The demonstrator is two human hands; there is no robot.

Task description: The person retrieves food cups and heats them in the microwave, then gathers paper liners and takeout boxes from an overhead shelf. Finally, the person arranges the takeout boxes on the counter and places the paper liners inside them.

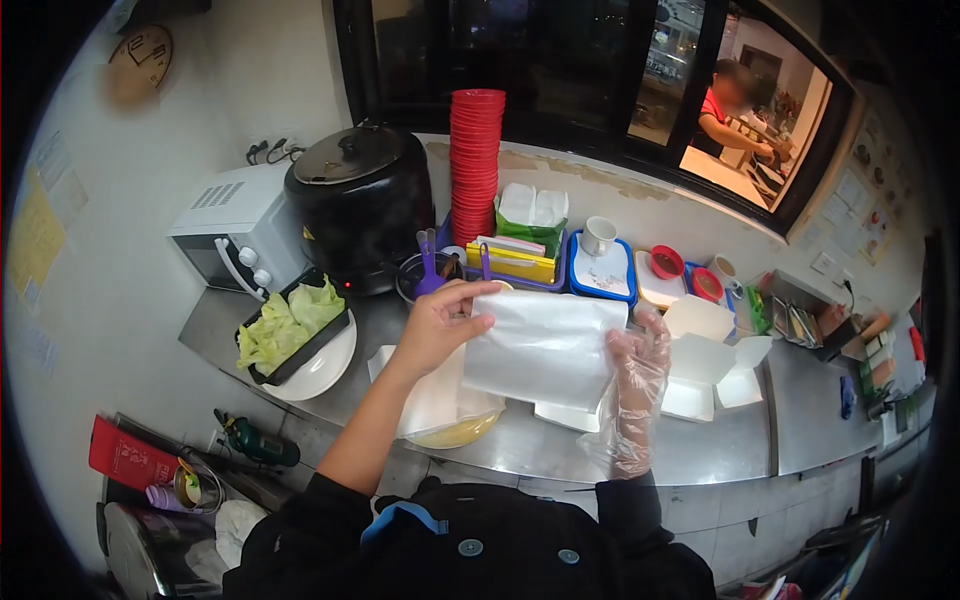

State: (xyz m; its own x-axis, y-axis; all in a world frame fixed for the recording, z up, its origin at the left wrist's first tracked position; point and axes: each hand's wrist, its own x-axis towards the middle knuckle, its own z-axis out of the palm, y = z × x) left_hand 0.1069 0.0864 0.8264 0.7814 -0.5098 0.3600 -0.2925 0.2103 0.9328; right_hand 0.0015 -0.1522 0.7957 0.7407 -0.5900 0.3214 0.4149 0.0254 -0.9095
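Note:
A white translucent paper sheet (545, 345) is stretched between my two hands above the steel counter. My bare left hand (448, 325) pinches its upper left corner between thumb and fingers. In a clear plastic glove, my right hand (638, 365) grips the sheet's right edge. Below and to the left, more white paper (425, 395) lies on the counter, partly over a yellowish round item (460, 432). Open white cardboard boxes (690, 385) stand just right of my gloved hand, and part of another shows under the sheet.
A black tray of lettuce (295, 330) rests on a white plate (345, 350) at left. Behind are a microwave (235, 235), black pot (360, 210), stacked red bowls (476, 165), blue-rimmed tray (603, 272) and red cups (707, 284). Another person (715, 120) shows through the window.

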